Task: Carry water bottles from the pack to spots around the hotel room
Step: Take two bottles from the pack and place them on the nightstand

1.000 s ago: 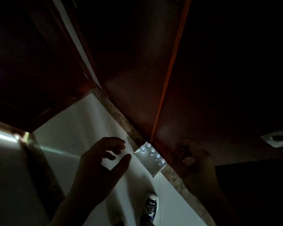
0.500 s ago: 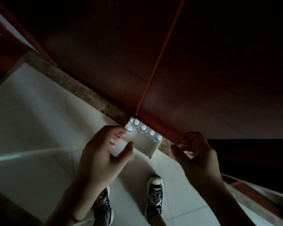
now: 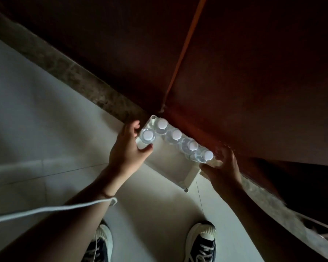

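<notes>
Head view: both hands have dropped to the pack on the floor at 12 o'clock. The left hand curls its fingers around the end bottle; the right hand fingers clasp the pack's 3 o'clock end. Lifting a bottle comes next.

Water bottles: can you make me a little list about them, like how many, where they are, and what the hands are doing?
bottles seen: five white caps, e.g. bottle
container: white tray on the pale floor, beside a dark wooden wall
left hand: curled around the nearest bottle
right hand: at the tray's far end, grip unclear
shoes: dark, white-toed, below the tray
</notes>
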